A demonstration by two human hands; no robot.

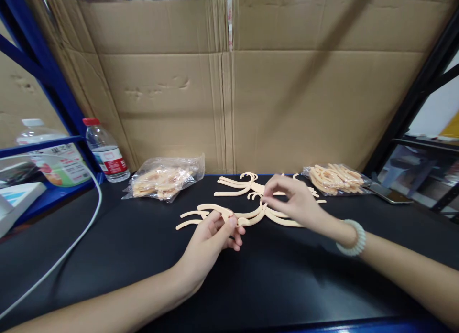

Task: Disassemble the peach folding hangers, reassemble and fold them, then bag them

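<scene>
Between the thumb and fingers of my left hand point(217, 232) is a cream plastic hanger arm point(214, 208), curved, its narrow end pointing left. Just right of it, my right hand point(292, 197) is closed in a pinch over the hangers; it is slightly blurred, and what its fingertips hold, if anything, I cannot make out. Beneath and between both hands lies a cream hanger point(283, 221) with its arms spread. Farther back another hanger point(233, 185) lies flat, partly covered by my right hand. More curved cream arms point(188, 223) stick out left of my left hand.
Clear bags of cream hanger parts lie at the back left point(161, 180) and back right point(337, 178). A phone point(389, 193) is beside the right bag. Left stand a red-capped bottle point(106, 151) and a white cable point(86, 228). Cardboard point(161, 99) walls the back of the black table point(272, 285).
</scene>
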